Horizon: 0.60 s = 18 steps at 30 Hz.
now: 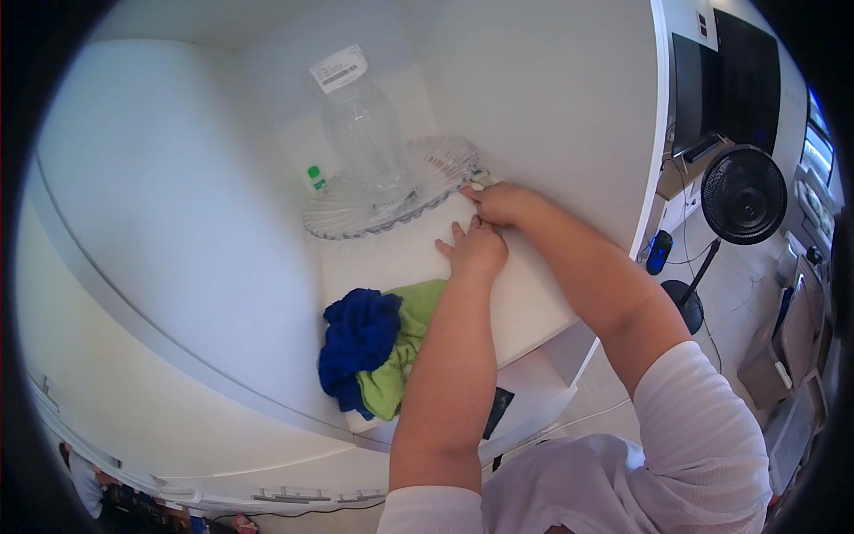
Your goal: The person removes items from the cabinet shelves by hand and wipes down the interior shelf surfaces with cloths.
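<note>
Inside a white cabinet, a scalloped clear glass dish (351, 216) lies on the shelf. A tall clear glass vase (366, 133) with a label on its top stands at the dish. My right hand (503, 203) is at the dish's right end, fingers curled by a small pale item (483, 177) too unclear to name. Just below it, my left hand (479, 251) rests on the shelf surface with fingers spread, close to my right hand. Nearer the shelf's front edge lie a crumpled blue cloth (358, 336) and a green cloth (400, 351).
A small green-capped bottle (316, 177) stands behind the dish's left end. The cabinet side wall (551, 107) rises to my right. Outside stands a black fan (744, 194) on a pole. Another person (86, 481) shows at the lower left.
</note>
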Each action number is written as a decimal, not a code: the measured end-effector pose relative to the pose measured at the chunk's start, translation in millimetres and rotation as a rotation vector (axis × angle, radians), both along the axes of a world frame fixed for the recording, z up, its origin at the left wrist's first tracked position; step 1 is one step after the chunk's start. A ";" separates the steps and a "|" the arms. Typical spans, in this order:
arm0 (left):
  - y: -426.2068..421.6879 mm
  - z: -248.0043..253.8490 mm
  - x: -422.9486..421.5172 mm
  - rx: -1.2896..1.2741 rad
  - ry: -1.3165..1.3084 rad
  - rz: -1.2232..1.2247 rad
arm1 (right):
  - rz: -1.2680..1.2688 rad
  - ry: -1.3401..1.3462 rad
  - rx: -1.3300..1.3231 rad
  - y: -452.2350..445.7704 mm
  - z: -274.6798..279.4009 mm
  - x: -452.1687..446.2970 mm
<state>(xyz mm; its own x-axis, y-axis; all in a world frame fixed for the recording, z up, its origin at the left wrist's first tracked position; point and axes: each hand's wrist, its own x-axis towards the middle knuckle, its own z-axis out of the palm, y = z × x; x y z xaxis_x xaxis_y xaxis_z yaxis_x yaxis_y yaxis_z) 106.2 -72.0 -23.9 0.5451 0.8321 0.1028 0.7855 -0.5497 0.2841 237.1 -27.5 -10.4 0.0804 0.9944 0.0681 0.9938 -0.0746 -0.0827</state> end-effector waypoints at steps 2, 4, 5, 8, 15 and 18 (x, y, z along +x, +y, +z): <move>-0.3 0.1 0.9 0.033 -0.045 0.001 | -0.039 0.068 -0.020 -8.4 13.6 -0.4; -3.2 0.7 3.8 0.112 -0.096 -0.016 | -0.130 0.010 -0.043 -33.1 49.2 -13.3; -5.2 1.5 4.7 0.152 -0.121 -0.024 | -0.203 -0.081 -0.054 -52.3 77.6 -26.2; -16.3 15.0 3.3 0.124 -0.076 -0.062 | -0.222 -0.181 0.075 -59.4 121.7 -42.7; -9.8 10.1 3.5 0.126 -0.188 -0.113 | 0.189 -0.265 0.041 47.9 108.0 -73.8; -10.5 8.2 -2.5 0.145 -0.199 -0.142 | 0.337 -0.329 -0.067 79.2 90.6 -79.0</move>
<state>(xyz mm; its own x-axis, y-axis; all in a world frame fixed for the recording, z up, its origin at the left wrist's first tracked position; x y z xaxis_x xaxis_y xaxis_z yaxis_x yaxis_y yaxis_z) 103.7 -82.6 -15.7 0.6125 0.7176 0.3314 0.6345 -0.6964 0.3352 158.1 51.7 80.2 -0.2627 0.9644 -0.0293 0.9360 0.2621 0.2349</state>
